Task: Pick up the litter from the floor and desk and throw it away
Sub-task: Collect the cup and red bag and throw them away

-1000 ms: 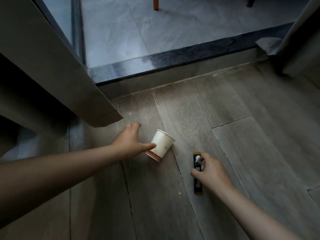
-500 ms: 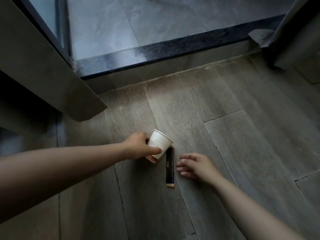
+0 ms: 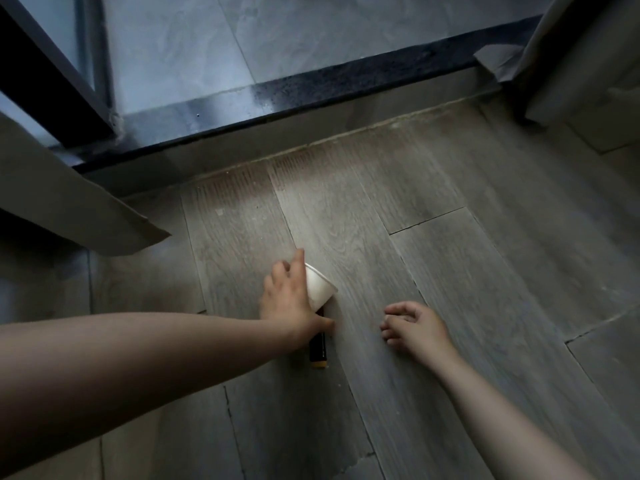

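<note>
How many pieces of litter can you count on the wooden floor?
2. A white paper cup lies under the left hand; a black sachet with a yellow end lies partly beneath that hand. More may be hidden outside the view.

Left hand (image 3: 289, 299) spread, palm down; right hand (image 3: 414, 325) loosely curled, empty

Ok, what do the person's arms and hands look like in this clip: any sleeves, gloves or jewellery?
Both forearms are bare as far as the frame shows; no sleeves appear. The left hand and right hand wear no gloves, and no watch, bracelet or rings show on the visible sides.
</note>
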`<state>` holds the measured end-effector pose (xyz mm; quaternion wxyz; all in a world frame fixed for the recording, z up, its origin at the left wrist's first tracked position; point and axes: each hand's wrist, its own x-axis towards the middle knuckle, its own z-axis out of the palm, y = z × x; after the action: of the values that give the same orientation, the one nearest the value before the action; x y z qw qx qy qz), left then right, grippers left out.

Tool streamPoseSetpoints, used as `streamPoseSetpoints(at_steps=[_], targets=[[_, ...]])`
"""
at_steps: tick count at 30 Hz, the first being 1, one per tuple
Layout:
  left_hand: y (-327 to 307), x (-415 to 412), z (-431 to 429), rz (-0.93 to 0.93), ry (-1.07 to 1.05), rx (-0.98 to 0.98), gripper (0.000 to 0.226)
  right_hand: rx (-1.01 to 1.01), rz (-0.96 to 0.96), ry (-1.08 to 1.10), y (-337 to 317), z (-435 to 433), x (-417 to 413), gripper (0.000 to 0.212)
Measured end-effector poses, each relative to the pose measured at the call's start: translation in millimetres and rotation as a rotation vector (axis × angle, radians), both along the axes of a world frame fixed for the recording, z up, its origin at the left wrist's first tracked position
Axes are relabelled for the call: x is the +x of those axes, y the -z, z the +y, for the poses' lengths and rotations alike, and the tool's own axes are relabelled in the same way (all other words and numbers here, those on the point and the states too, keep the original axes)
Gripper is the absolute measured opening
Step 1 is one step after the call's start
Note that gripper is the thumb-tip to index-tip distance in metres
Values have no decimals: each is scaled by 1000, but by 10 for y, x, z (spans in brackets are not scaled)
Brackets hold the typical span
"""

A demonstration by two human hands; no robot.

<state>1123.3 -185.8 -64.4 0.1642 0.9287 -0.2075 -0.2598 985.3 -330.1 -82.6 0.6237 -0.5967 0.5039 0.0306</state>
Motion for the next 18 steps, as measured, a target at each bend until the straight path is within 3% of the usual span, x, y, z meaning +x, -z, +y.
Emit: streamPoseSetpoints(at_steps=[10,18], targets=[[40,228,13,59,-96,150,115,28,-38,36,29,-24,-53,12],[58,316,122,45,-162,31,74,16,-57,35,28,4,-52,16]])
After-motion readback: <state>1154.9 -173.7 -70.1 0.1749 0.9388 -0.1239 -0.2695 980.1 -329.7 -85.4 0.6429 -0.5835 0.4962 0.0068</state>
